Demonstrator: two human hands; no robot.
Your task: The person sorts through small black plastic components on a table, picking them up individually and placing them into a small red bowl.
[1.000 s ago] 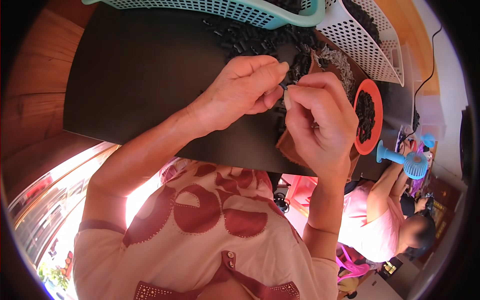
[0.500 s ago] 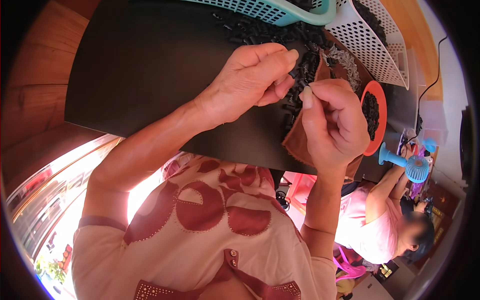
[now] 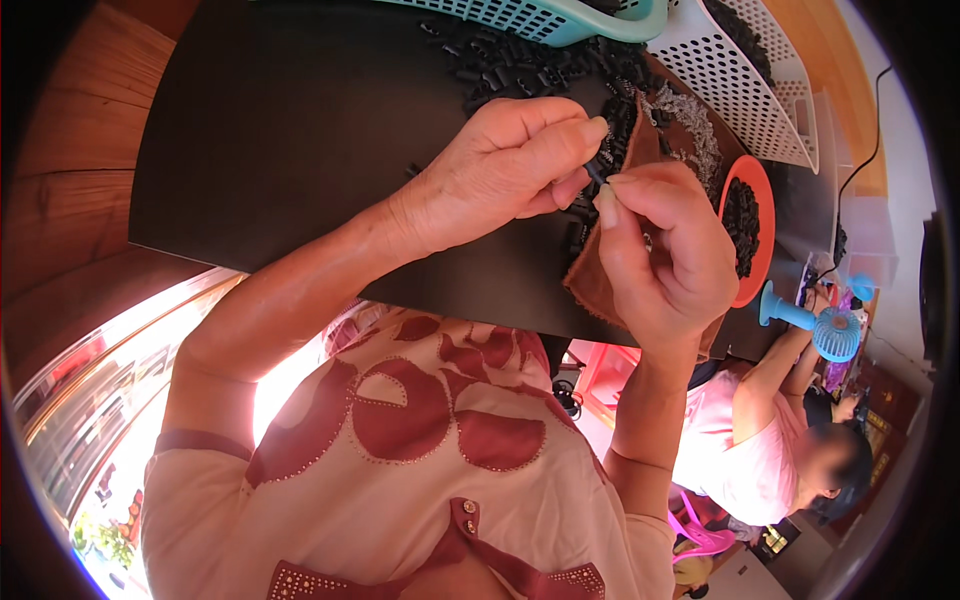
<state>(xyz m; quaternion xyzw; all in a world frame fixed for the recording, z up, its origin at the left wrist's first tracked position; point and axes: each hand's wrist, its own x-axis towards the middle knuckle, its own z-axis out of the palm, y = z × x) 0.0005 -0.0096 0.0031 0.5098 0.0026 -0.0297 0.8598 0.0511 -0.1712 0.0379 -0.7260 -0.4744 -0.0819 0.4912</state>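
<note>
Over the dark table (image 3: 280, 130), my left hand (image 3: 500, 170) is closed, its thumb and fingers pinching a small black tube (image 3: 597, 171). My right hand (image 3: 670, 245) is closed too. Its thumb and forefinger meet at the tube's near end, the other fingers curled in. A tiny shiny bit shows inside those curled fingers, too small to name. Behind the hands lies a heap of small black tubes (image 3: 505, 72). A pile of thin silver springs (image 3: 705, 135) rests on a brown cloth (image 3: 600, 280) beneath and beyond my right hand.
An orange bowl (image 3: 757, 270) of black pieces stands right of my right hand. A teal basket (image 3: 600, 30) and a white perforated basket (image 3: 715, 90) are at the back. A blue fan (image 3: 836, 335) stands at the right, near another person (image 3: 740, 430) in pink.
The black tube has come into view between my fingertips. My left hand has shifted slightly right and nearer. A small black piece now shows on the table left of my left hand.
</note>
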